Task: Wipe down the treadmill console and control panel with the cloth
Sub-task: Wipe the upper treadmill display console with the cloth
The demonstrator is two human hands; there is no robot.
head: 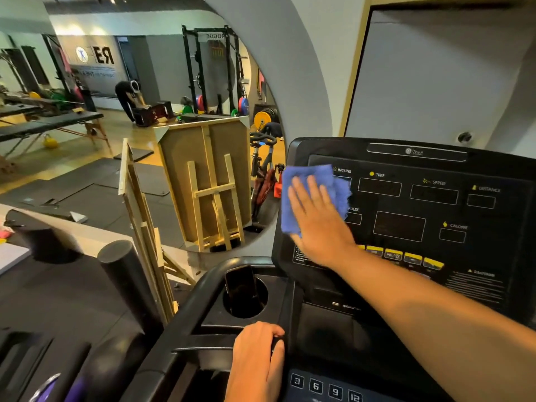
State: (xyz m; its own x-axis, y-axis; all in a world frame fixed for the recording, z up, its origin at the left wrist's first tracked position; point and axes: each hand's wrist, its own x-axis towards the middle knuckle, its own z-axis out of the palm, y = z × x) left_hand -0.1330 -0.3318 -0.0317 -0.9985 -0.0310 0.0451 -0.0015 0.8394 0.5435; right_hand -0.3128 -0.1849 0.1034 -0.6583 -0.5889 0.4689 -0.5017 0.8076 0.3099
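The treadmill console [406, 198] fills the right half of the view, its black face tilted up toward the camera. The right hand [316, 216] lies flat and spread against the console's left part, fingers extended, pressing a blue cloth [301, 181] onto the panel; it presses the cloth rather than gripping it. The cloth is folded and covers the console's upper-left corner, overlapping the window under the INCLINE label [344, 170] and reaching down beside the PULSE label [353, 209]. To the right of the cloth on the console sit the dark TIME, SPEED and DISTANCE windows, all uncovered. Below the hand, along the console's lower face, runs a row of yellow buttons [406, 256], partly hidden by the wrist and forearm.

The left hand [258, 352] is below the console, curled over the black frame edge just left of the lower keypad [324, 387], whose keys read 3, 6, 9 and 12; its fingers wrap the edge in a loose grasp. Between that hand and the console's lower-left corner, a dark phone [240, 288] stands upright in the round cup holder [261, 303]. Left of the console, a wall mirror shows a gym floor with racks and weight plates.
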